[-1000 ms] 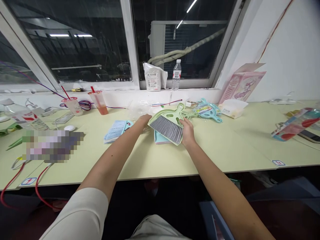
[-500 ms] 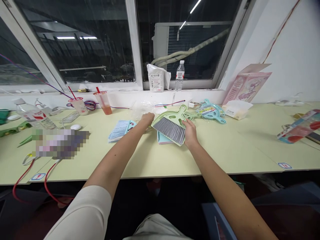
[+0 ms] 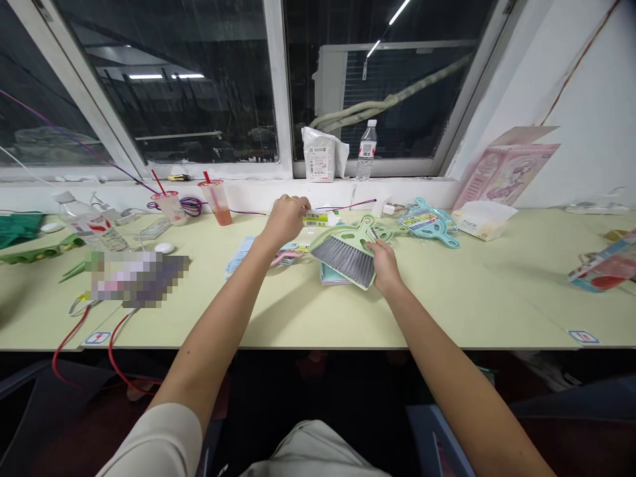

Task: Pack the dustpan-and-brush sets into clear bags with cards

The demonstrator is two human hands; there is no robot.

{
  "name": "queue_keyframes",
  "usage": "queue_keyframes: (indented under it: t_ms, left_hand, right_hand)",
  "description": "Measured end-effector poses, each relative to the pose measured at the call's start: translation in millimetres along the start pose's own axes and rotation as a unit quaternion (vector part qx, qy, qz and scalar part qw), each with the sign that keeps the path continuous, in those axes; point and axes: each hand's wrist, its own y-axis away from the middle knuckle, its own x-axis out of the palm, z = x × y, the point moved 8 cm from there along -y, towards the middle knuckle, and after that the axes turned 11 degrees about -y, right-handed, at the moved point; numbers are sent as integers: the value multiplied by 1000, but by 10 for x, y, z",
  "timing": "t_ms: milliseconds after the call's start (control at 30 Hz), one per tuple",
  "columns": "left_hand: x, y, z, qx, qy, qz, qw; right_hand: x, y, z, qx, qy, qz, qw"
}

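From the head view, we see our right grip (image 3: pixel 386 266) closed on the side edge of a green dustpan (image 3: pixel 342 230), thumb over its near face. The dustpan lies just left of that grip, tilted, with grey bristles (image 3: pixel 345 262) facing us; we judge the edge hold leaves its face and handle free. Beneath it, left of and below the right grip, a flat teal-and-pink stack (image 3: pixel 334 277) shows; we cannot tell whether the two touch.

Our left grip (image 3: pixel 285 220) hangs raised over the counter (image 3: pixel 298 324), fingers curled together. A green-labelled clear wrapper (image 3: pixel 318 218) shows right beside its fingertips, but we cannot tell whether it is pinched. Below this grip lies a pink handle (image 3: pixel 289 255), and further left of that a pale blue brush (image 3: pixel 238 255), partly behind our forearm.

Beyond the right grip, to its right, lie blue dustpan sets (image 3: pixel 433 225), one apparently in clear packaging, perhaps set aside to leave room near us. A tissue pack (image 3: pixel 483 220) stands further right of them.
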Motion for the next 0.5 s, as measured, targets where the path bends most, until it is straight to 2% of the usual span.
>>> queue_keyframes:
  t_ms: [100,200,333,500]
  left_hand:
    - [-9,217,-407,118,115,95,982]
    - [127,398,-744,173,132,141,966]
    - [346,506,-922,187,64,117,973]
    - [400,594,-892,163,26,54,985]
  right_hand:
    - [44,48,-87,53,5,5,999]
    - [149,111,-94,63,-17,41,997]
    - [230,175,-103,77,-21,68,994]
    - [273,222,-128,93,-15,80,992]
